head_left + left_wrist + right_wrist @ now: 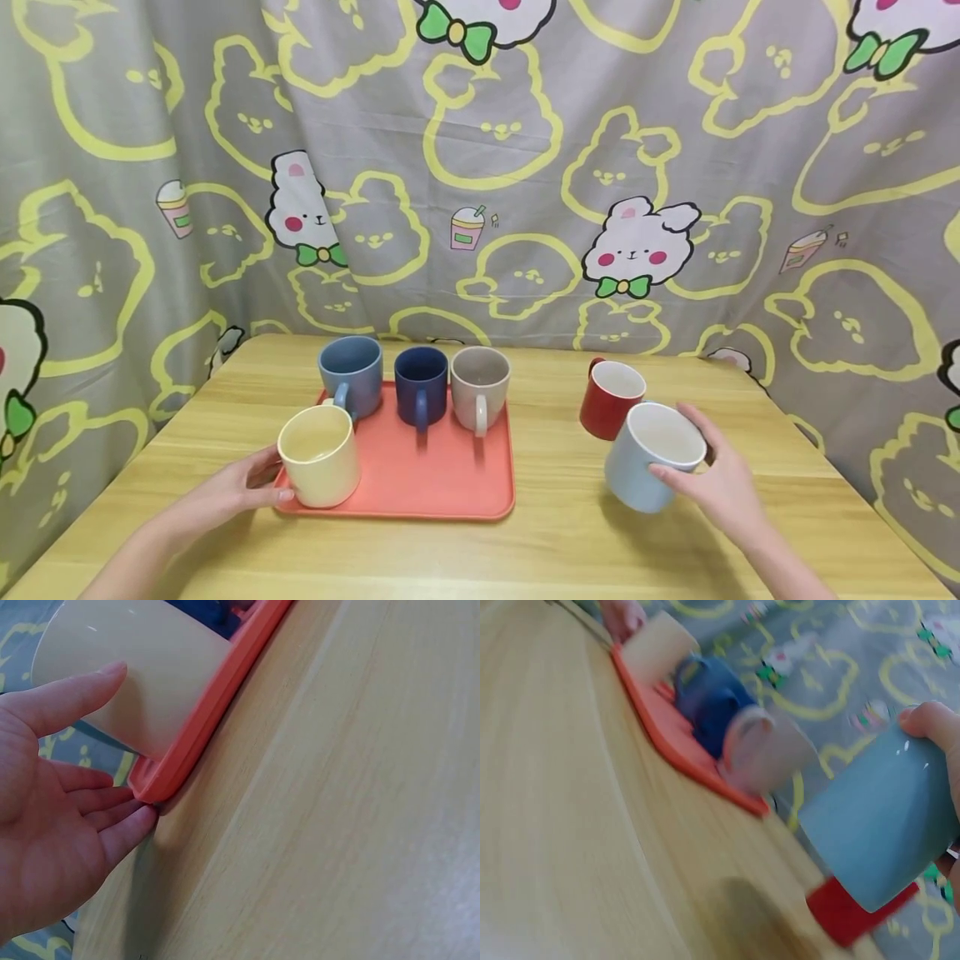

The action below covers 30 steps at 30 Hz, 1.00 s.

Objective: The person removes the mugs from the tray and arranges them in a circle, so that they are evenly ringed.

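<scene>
My right hand [723, 483] grips a light blue mug [645, 467] by its upper body, tilted and held above the table with its shadow below. The thumb lies on the near side of the mug; the other fingers are mostly hidden behind it. On the left, a pale yellow mug [321, 467] stands on the near left corner of a coral red tray [442, 500]. My left hand [240, 483] is beside that mug with fingers extended, fingertips [139, 821] right at the tray's corner. Its thumb [97, 686] overlaps the yellow mug in the left wrist view.
Along the tray's back stand a grey-blue mug [352, 375], a dark blue mug [420, 387] and a light grey mug [480, 387]. A red mug [611, 400] with a white inside stands on the wooden table [555, 542], just behind the light blue one. A patterned curtain [510, 167] hangs behind.
</scene>
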Each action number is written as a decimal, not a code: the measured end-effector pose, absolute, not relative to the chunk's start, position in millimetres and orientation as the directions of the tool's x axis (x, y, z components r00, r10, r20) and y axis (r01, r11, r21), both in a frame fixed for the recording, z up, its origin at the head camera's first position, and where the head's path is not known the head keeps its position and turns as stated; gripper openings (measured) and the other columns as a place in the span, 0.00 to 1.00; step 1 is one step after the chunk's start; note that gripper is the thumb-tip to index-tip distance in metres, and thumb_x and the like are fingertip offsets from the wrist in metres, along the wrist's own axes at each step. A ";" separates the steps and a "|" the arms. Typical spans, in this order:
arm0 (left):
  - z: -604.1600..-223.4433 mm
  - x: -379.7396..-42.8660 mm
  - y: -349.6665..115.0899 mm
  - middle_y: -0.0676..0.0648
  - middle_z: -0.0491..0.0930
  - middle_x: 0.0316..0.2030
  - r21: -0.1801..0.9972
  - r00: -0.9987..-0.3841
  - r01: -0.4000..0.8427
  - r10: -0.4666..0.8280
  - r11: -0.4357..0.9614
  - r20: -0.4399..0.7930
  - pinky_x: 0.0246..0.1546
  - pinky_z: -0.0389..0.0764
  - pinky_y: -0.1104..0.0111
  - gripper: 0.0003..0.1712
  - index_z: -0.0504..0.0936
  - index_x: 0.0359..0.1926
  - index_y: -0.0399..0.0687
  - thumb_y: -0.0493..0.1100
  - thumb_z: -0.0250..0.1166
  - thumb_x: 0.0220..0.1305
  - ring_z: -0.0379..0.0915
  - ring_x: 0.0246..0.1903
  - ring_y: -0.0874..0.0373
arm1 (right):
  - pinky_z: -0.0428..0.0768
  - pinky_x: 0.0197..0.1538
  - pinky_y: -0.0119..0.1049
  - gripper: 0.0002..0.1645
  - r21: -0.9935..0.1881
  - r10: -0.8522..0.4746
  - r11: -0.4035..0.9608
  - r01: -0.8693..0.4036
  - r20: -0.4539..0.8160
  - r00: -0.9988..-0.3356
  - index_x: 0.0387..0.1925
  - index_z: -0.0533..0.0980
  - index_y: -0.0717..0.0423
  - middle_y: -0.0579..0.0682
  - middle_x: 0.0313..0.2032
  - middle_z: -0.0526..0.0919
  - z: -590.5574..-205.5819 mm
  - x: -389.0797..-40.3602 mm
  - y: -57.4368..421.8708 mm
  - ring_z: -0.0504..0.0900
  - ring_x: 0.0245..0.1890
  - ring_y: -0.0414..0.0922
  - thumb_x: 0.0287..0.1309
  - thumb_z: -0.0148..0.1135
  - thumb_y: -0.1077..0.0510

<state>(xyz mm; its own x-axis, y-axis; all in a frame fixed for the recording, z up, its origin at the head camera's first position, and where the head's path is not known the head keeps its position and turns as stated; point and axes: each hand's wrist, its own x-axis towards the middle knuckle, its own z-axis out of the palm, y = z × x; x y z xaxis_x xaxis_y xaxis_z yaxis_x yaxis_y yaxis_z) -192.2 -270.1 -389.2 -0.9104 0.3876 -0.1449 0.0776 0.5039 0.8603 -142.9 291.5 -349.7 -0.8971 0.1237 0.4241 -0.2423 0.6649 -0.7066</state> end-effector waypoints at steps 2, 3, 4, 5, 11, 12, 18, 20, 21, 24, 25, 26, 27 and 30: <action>-388.9 -192.6 -270.0 0.23 0.52 0.64 0.863 -0.911 0.077 0.386 0.499 -0.141 0.47 0.66 0.77 0.47 0.44 0.66 0.20 0.46 0.61 0.61 0.50 0.63 0.30 | 0.65 0.39 0.20 0.50 -0.712 0.157 0.674 -0.198 0.399 -0.904 0.65 0.60 0.61 0.63 0.51 0.72 -352.9 -147.9 302.1 0.66 0.39 0.22 0.40 0.74 0.59; -388.8 -192.7 -270.0 0.23 0.52 0.64 0.864 -0.912 0.079 0.387 0.497 -0.139 0.47 0.66 0.77 0.47 0.44 0.66 0.20 0.46 0.61 0.61 0.50 0.63 0.30 | 0.65 0.39 0.21 0.50 -0.716 0.170 0.675 -0.179 0.387 -0.906 0.66 0.59 0.62 0.64 0.53 0.72 -354.7 -150.2 307.1 0.65 0.39 0.21 0.42 0.74 0.58; -388.8 -192.7 -270.0 0.23 0.52 0.64 0.865 -0.912 0.081 0.387 0.495 -0.136 0.47 0.66 0.77 0.47 0.44 0.65 0.20 0.46 0.61 0.61 0.50 0.62 0.30 | 0.64 0.38 0.20 0.50 -0.718 0.184 0.678 -0.161 0.377 -0.908 0.66 0.58 0.62 0.65 0.53 0.71 -356.7 -152.7 311.8 0.65 0.39 0.22 0.42 0.73 0.57; -388.8 -192.7 -269.9 0.23 0.52 0.64 0.866 -0.912 0.081 0.387 0.493 -0.135 0.47 0.66 0.78 0.47 0.45 0.65 0.20 0.46 0.61 0.61 0.50 0.62 0.30 | 0.64 0.38 0.21 0.51 -0.718 0.199 0.681 -0.141 0.367 -0.909 0.66 0.57 0.62 0.66 0.54 0.70 -358.6 -155.1 316.3 0.66 0.40 0.25 0.43 0.73 0.57; -389.9 -192.4 -270.0 0.23 0.51 0.64 0.867 -0.913 0.077 0.384 0.493 -0.138 0.47 0.66 0.78 0.48 0.44 0.65 0.19 0.46 0.62 0.61 0.50 0.62 0.30 | 0.65 0.42 0.27 0.54 -0.713 0.282 0.700 -0.033 0.318 -0.905 0.68 0.54 0.62 0.70 0.57 0.67 -369.4 -171.7 337.6 0.70 0.51 0.57 0.45 0.72 0.51; -390.0 -192.5 -270.0 0.23 0.51 0.64 0.866 -0.913 0.073 0.383 0.495 -0.142 0.47 0.66 0.78 0.48 0.44 0.65 0.19 0.46 0.62 0.61 0.50 0.62 0.31 | 0.66 0.45 0.31 0.55 -0.711 0.291 0.703 -0.022 0.316 -0.903 0.68 0.53 0.62 0.71 0.57 0.66 -371.0 -175.6 340.4 0.68 0.52 0.60 0.45 0.72 0.50; -390.1 -193.0 -270.4 0.24 0.51 0.64 0.863 -0.913 0.055 0.375 0.503 -0.160 0.48 0.67 0.75 0.48 0.44 0.66 0.20 0.47 0.62 0.61 0.50 0.63 0.31 | 0.63 0.51 0.57 0.56 -0.691 0.319 0.722 0.015 0.314 -0.894 0.68 0.52 0.65 0.72 0.60 0.61 -379.5 -201.9 350.9 0.63 0.56 0.66 0.46 0.70 0.46; -390.2 -192.9 -270.4 0.24 0.51 0.64 0.864 -0.914 0.059 0.376 0.501 -0.155 0.48 0.67 0.75 0.48 0.44 0.66 0.20 0.47 0.62 0.61 0.50 0.63 0.31 | 0.62 0.52 0.58 0.56 -0.684 0.323 0.730 0.021 0.317 -0.892 0.68 0.52 0.65 0.72 0.61 0.61 -381.8 -209.7 352.3 0.63 0.56 0.67 0.46 0.70 0.45; -390.3 -192.8 -270.4 0.24 0.51 0.64 0.865 -0.914 0.063 0.377 0.499 -0.150 0.48 0.67 0.75 0.48 0.44 0.66 0.20 0.47 0.62 0.61 0.50 0.63 0.31 | 0.62 0.51 0.58 0.56 -0.680 0.325 0.732 0.023 0.319 -0.890 0.68 0.52 0.65 0.72 0.61 0.61 -382.7 -213.2 352.8 0.63 0.56 0.67 0.46 0.70 0.44; -390.6 -192.6 -270.7 0.23 0.51 0.64 0.868 -0.916 0.075 0.378 0.491 -0.135 0.48 0.67 0.77 0.48 0.45 0.65 0.20 0.46 0.61 0.61 0.50 0.63 0.31 | 0.62 0.52 0.59 0.56 -0.685 0.336 0.728 0.029 0.319 -0.886 0.68 0.52 0.65 0.72 0.60 0.61 -384.4 -221.9 353.0 0.63 0.56 0.68 0.46 0.70 0.44; -390.7 -192.6 -270.6 0.23 0.51 0.64 0.870 -0.915 0.076 0.380 0.488 -0.133 0.47 0.67 0.78 0.48 0.45 0.65 0.19 0.46 0.61 0.61 0.50 0.63 0.31 | 0.62 0.52 0.59 0.56 -0.686 0.339 0.727 0.030 0.321 -0.884 0.68 0.52 0.65 0.72 0.60 0.61 -385.2 -223.8 353.2 0.62 0.56 0.68 0.46 0.70 0.44; -390.9 -192.6 -270.6 0.23 0.51 0.64 0.871 -0.915 0.079 0.382 0.485 -0.130 0.47 0.66 0.79 0.48 0.45 0.65 0.19 0.46 0.61 0.61 0.50 0.63 0.30 | 0.62 0.52 0.59 0.56 -0.688 0.342 0.725 0.030 0.322 -0.883 0.68 0.52 0.65 0.72 0.60 0.60 -385.8 -225.5 353.3 0.62 0.56 0.68 0.46 0.70 0.45; -391.1 -192.5 -270.6 0.23 0.51 0.64 0.871 -0.915 0.083 0.384 0.484 -0.126 0.47 0.66 0.79 0.48 0.44 0.65 0.19 0.46 0.61 0.61 0.49 0.63 0.30 | 0.62 0.53 0.59 0.56 -0.690 0.344 0.723 0.031 0.321 -0.883 0.68 0.52 0.65 0.72 0.61 0.60 -386.4 -226.9 353.2 0.62 0.56 0.67 0.46 0.70 0.45; -391.6 -192.1 -270.7 0.23 0.51 0.64 0.869 -0.915 0.089 0.385 0.487 -0.122 0.47 0.66 0.79 0.47 0.44 0.65 0.19 0.45 0.61 0.61 0.49 0.63 0.30 | 0.61 0.54 0.58 0.56 -0.697 0.346 0.717 0.034 0.313 -0.884 0.68 0.53 0.65 0.71 0.61 0.60 -388.2 -229.8 352.3 0.62 0.57 0.67 0.45 0.70 0.45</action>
